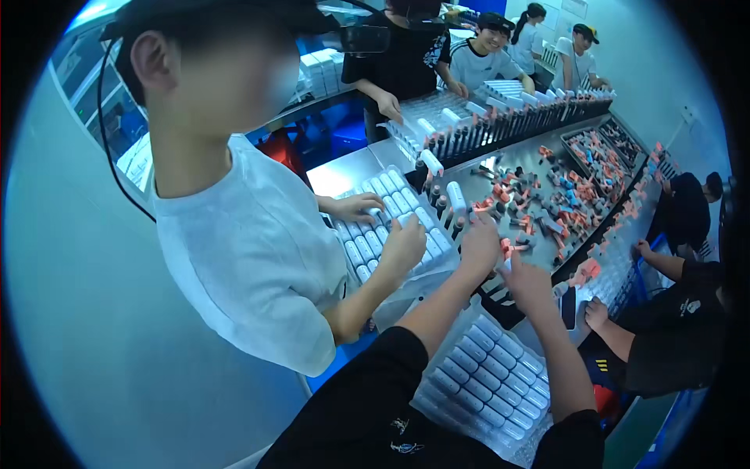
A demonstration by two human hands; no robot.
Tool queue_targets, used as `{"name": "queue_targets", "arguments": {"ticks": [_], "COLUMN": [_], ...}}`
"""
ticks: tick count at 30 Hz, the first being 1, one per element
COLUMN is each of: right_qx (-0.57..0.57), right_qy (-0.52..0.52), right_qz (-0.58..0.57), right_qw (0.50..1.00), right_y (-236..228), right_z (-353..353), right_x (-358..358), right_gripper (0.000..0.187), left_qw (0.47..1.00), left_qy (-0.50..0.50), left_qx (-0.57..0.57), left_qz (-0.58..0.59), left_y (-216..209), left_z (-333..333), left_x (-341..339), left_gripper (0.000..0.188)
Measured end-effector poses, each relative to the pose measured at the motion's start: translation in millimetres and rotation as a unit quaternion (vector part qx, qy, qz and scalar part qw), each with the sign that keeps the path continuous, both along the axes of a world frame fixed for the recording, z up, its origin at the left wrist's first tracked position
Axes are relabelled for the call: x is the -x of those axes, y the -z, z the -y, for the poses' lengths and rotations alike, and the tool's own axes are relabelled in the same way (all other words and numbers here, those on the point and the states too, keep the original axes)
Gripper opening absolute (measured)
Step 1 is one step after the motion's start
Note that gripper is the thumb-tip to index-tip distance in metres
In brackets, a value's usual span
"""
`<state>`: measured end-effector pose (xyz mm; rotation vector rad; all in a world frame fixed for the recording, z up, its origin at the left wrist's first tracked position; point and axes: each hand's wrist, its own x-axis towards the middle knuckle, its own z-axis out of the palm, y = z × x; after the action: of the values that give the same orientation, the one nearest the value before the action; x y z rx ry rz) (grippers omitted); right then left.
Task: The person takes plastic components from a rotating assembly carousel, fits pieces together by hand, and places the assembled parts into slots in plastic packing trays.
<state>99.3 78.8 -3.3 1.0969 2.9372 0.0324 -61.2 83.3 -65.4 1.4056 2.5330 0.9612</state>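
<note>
We've got left hand [479, 244] curled, its hold hidden, can't tell; right hand [529, 283] partly curled, fingertips at an orange part [507, 251], grip unclear. Loose parts [574, 191] ahead; white units [488, 373] in rows between forearms.

The rounded pieces [486, 392] nearest the wearer are showing white with a bluish cast. The heaped parts [576, 191] are mixing coral-orange with black, and the worktop [367, 162] is gleaming silver-grey. The wearer's sleeve [351, 399] is showing plain black, while the top's small print [406, 448] is standing out pale. On the left, a co-worker is wearing a plain white T-shirt [242, 250] and a black cap [219, 14]. The wall [78, 297] is glowing pale blue-green.
</note>
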Motion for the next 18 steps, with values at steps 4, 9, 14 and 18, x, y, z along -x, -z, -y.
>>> {"name": "queue_targets", "arguments": {"ticks": [4,9,14,18], "right_qx": [-0.003,0.015,0.246,0.239], "right_qy": [0.126,0.121,0.088,0.2], "right_qz": [-0.063,-0.103,-0.305,-0.318], "right_qw": [0.99,0.987,0.916,0.895], "right_y": [21.4,28.9,8.7,17.1], "right_z": [-0.3,40.8,162.9,214.8], "right_x": [27.1,34.8,-55.9,-138.1], "right_gripper": [0.055,0.071,0.031,0.025], "left_qw": [0.992,0.969,0.94,0.936], "left_qy": [0.015,0.132,0.285,0.347], "left_qx": [-0.018,-0.007,0.036,-0.015], "left_qz": [0.126,0.208,0.184,0.054], "left_y": [-9.4,-6.8,3.5,34.9], "left_z": [70.9,221.1,294.9,315.7], "left_x": [-6.1,-54.2,-81.8,-111.3], "left_gripper": [0.04,0.032,0.033,0.037]}}
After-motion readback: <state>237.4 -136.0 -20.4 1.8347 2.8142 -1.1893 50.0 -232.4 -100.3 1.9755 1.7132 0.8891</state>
